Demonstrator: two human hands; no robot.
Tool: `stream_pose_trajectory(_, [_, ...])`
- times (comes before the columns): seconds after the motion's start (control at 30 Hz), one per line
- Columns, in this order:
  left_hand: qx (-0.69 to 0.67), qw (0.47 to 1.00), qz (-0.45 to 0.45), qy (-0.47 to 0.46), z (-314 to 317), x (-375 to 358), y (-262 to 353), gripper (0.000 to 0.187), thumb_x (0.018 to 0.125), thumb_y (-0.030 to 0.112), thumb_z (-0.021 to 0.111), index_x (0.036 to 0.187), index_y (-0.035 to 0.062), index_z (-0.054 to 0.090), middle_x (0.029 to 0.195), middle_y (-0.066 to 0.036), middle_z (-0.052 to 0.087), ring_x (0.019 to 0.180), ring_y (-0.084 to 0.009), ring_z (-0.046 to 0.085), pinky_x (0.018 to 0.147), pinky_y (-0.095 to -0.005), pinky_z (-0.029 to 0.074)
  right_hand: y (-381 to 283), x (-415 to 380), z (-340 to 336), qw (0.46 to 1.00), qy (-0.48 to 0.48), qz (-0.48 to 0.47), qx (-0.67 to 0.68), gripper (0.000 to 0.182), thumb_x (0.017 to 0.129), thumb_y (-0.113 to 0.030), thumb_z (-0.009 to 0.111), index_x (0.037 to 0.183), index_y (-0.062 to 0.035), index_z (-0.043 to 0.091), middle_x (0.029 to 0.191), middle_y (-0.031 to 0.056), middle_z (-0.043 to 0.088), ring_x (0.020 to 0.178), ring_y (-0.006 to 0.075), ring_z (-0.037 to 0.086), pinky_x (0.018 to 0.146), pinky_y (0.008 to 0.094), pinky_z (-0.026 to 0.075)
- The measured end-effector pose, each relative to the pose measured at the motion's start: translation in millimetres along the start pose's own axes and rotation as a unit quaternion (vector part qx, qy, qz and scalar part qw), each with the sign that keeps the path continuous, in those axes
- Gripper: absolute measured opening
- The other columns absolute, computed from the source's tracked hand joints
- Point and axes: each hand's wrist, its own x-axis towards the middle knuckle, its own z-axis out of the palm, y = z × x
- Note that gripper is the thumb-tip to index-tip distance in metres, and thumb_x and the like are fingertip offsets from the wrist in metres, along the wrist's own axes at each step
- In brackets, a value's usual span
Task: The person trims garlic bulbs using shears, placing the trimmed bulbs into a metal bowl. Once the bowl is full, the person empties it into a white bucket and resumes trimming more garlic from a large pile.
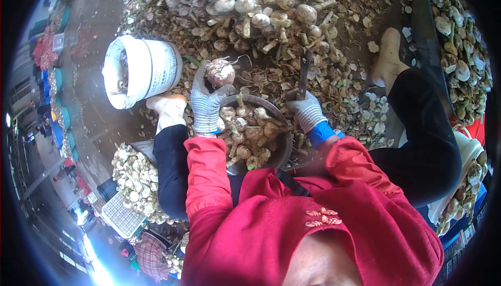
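My left hand [206,103], in a striped grey glove, is closed on a garlic bulb [221,73] with purplish skin and thin roots sticking out. My right hand [308,111], gloved the same way, grips a dark knife [304,72] whose long blade points away from me. Between and just below my hands stands a round metal basin [284,153]. Inside it lie several trimmed garlic bulbs [245,132]. My left hand is over the basin's left rim, and the right hand is beside its right rim.
A large heap of garlic [245,7] with stems lies ahead. A white bucket [164,69] leans at the left. Peelings [360,114] cover the floor. More garlic is piled at the right [456,40] and lower left [133,176], near a white crate [122,215]. Another person [152,254] is at lower left.
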Motion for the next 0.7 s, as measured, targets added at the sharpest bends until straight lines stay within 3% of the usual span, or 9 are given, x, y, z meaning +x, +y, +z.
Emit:
stream_pose_trajectory(0.17, [-0.081, 0.996, 0.026, -0.031, 3.0, -28.3, 39.3, 0.068, 0.068, 0.000, 0.076, 0.128, 0.0040, 0.043, 0.112, -0.009, 0.055, 0.096, -0.0188, 0.057, 0.080, -0.0332, 0.054, -5.6, -11.6, 8.2, 0.998, -0.042, -0.038, -0.018, 0.018, 0.070, -0.001, 0.065, 0.087, -0.0029, 0.063, 0.077, 0.0033, 0.063, 0.070, 0.0133, 0.057, 0.068, 0.0274, 0.047])
stream_pose_trajectory(0.3, [-0.290, 0.956, 0.044, -0.011, -1.4, -40.0, 49.2, 0.060, 0.072, 0.006, 0.076, 0.124, 0.0041, 0.047, 0.109, -0.007, 0.056, 0.090, -0.0185, 0.058, 0.080, -0.0325, 0.053, -14.8, -26.4, 14.5, 0.993, -0.051, -0.077, -0.075, 0.017, 0.069, -0.001, 0.066, 0.086, -0.0035, 0.063, 0.074, 0.0028, 0.062, 0.069, 0.0117, 0.056, 0.065, 0.0261, 0.046])
stream_pose_trajectory(0.33, [-0.288, 0.954, 0.067, -0.039, -20.0, -29.4, 55.2, 0.046, 0.084, 0.012, 0.065, 0.124, 0.0016, 0.046, 0.113, -0.012, 0.055, 0.099, -0.0224, 0.057, 0.083, -0.0344, 0.052, -12.7, -25.5, 13.9, 0.991, -0.051, -0.088, -0.091, 0.018, 0.069, -0.001, 0.067, 0.086, -0.0036, 0.063, 0.074, 0.0024, 0.062, 0.068, 0.0113, 0.055, 0.064, 0.0261, 0.046])
stream_pose_trajectory(0.4, [-0.402, 0.910, 0.058, 0.083, -45.3, -14.7, 94.9, 0.037, 0.086, 0.015, 0.062, 0.115, -0.0043, 0.049, 0.109, -0.013, 0.056, 0.095, -0.0218, 0.058, 0.086, -0.0356, 0.052, -12.8, -27.9, 10.1, 0.992, -0.061, -0.081, -0.074, 0.022, 0.069, 0.000, 0.068, 0.091, -0.0028, 0.063, 0.080, 0.0028, 0.062, 0.072, 0.0130, 0.057, 0.069, 0.0275, 0.047])
stream_pose_trajectory(0.47, [-0.290, 0.931, 0.134, 0.179, -100.5, 12.9, 115.5, 0.042, 0.085, 0.023, 0.064, 0.112, -0.0043, 0.048, 0.105, -0.016, 0.055, 0.092, -0.0248, 0.058, 0.080, -0.0389, 0.055, -12.3, -27.1, 5.7, 0.992, -0.065, -0.086, -0.064, 0.026, 0.070, 0.000, 0.068, 0.095, -0.0024, 0.063, 0.083, 0.0032, 0.062, 0.075, 0.0140, 0.058, 0.071, 0.0283, 0.048])
stream_pose_trajectory(0.57, [-0.344, 0.881, 0.068, 0.318, -112.3, 38.2, 135.9, 0.057, 0.083, 0.038, 0.058, 0.119, -0.0019, 0.041, 0.111, -0.020, 0.049, 0.090, -0.0302, 0.055, 0.078, -0.0413, 0.053, -10.5, -21.6, 4.3, 0.997, -0.027, -0.071, -0.001, 0.020, 0.068, 0.001, 0.067, 0.087, -0.0032, 0.063, 0.077, 0.0028, 0.062, 0.073, 0.0126, 0.058, 0.069, 0.0264, 0.047])
stream_pose_trajectory(0.63, [-0.261, 0.913, 0.025, 0.312, -104.6, 64.8, 111.7, 0.059, 0.082, 0.042, 0.057, 0.119, -0.0003, 0.041, 0.111, -0.019, 0.048, 0.088, -0.0287, 0.055, 0.078, -0.0411, 0.051, -6.2, -16.8, 2.8, 0.997, -0.023, -0.071, 0.009, 0.021, 0.067, 0.001, 0.068, 0.087, -0.0037, 0.063, 0.078, 0.0025, 0.063, 0.074, 0.0129, 0.058, 0.069, 0.0274, 0.048])
stream_pose_trajectory(0.67, [-0.234, 0.930, -0.007, 0.283, -89.3, 73.1, 88.8, 0.045, 0.084, 0.035, 0.057, 0.113, 0.0016, 0.047, 0.103, -0.015, 0.052, 0.086, -0.0258, 0.055, 0.079, -0.0393, 0.049, -5.3, -14.3, 1.9, 0.997, -0.015, -0.072, -0.007, 0.022, 0.067, 0.001, 0.068, 0.087, -0.0039, 0.063, 0.078, 0.0024, 0.063, 0.074, 0.0130, 0.058, 0.069, 0.0277, 0.048])
stream_pose_trajectory(0.7, [-0.232, 0.937, -0.079, 0.248, -98.2, 99.8, 46.7, 0.025, 0.083, 0.022, 0.059, 0.101, 0.0058, 0.054, 0.084, -0.008, 0.055, 0.074, -0.0196, 0.056, 0.065, -0.0314, 0.049, -4.3, -11.7, 0.9, 0.997, -0.008, -0.072, -0.024, 0.022, 0.067, 0.001, 0.069, 0.087, -0.0041, 0.063, 0.078, 0.0023, 0.063, 0.073, 0.0131, 0.058, 0.069, 0.0279, 0.048])
